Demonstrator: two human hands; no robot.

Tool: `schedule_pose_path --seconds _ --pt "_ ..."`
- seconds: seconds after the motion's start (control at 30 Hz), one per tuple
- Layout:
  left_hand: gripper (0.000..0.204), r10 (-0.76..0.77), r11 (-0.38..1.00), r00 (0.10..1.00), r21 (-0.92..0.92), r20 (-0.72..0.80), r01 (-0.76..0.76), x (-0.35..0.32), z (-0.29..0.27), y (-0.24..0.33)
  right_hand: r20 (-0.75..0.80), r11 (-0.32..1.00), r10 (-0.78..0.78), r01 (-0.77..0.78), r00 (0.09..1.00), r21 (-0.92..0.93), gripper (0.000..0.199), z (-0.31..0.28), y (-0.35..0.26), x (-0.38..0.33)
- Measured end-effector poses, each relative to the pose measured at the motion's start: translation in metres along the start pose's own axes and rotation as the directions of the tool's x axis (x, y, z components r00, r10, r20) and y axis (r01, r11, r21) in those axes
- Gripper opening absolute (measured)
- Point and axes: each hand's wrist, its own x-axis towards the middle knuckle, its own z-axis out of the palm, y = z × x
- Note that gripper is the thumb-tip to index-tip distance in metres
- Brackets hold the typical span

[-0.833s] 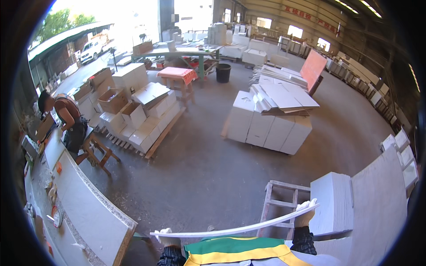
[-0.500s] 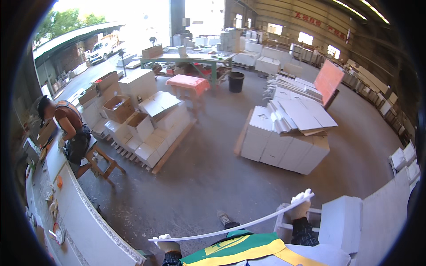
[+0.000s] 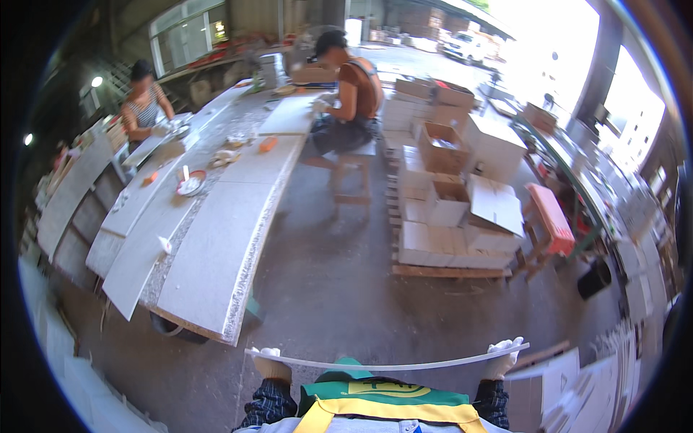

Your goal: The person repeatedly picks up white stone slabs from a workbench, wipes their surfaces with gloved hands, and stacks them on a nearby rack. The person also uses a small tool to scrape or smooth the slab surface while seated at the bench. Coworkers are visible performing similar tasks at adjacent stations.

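Long thin white flat panel (image 3: 404,365) is off the near end of the long pale worktable with a speckled rim (image 3: 254,281), spanning both hands. White-gloved left hand (image 3: 267,354) grips the end closest to the worktable; white-gloved right hand (image 3: 507,349) grips the other. Fingers show along the panel's far side, bent onto it; thumbs can't be made out.

Containers: round orange-rimmed bowl (image 3: 191,183) on the worktable, whitish stuff plus an upright white stick inside. Right of the worktable, open brown cardboard box (image 3: 437,159) with something pale in it; smaller open carton (image 3: 444,210) below it, contents unclear. Black round bucket (image 3: 593,280) farther right, contents can't tell.

Panel: seen nearly edge-on, plain, looks bowed in this lens.
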Motion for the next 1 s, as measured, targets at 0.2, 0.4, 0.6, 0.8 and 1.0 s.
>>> schedule_pose_path --seconds 0.2,0.4,0.6,0.8,1.0 --pt "0.038 -0.118 0.868 0.854 -0.470 -0.507 -0.159 0.003 0.049 -0.011 0.235 0.878 0.261 -0.331 0.936 0.345 0.038 0.193 0.004 0.079" --pt "0.034 0.001 0.917 0.706 -0.281 -0.708 -0.283 0.029 0.089 0.008 0.471 0.896 0.207 -0.359 0.857 0.260 0.030 0.339 0.016 0.128" --pt "0.032 0.158 0.956 0.431 0.028 -0.888 -0.292 0.022 0.149 0.081 0.488 0.964 0.247 -0.263 0.837 -0.038 0.025 0.501 0.081 0.177" --pt "0.090 0.011 0.824 0.320 -0.173 -0.947 -0.540 0.031 0.196 0.156 0.675 0.823 0.502 -0.540 0.540 -0.180 0.058 0.715 0.163 0.135" --pt "0.077 0.208 0.891 0.421 -0.006 -0.883 -0.454 0.054 0.215 0.221 0.846 0.841 0.510 -0.296 0.154 -0.453 0.094 0.863 0.127 0.052"
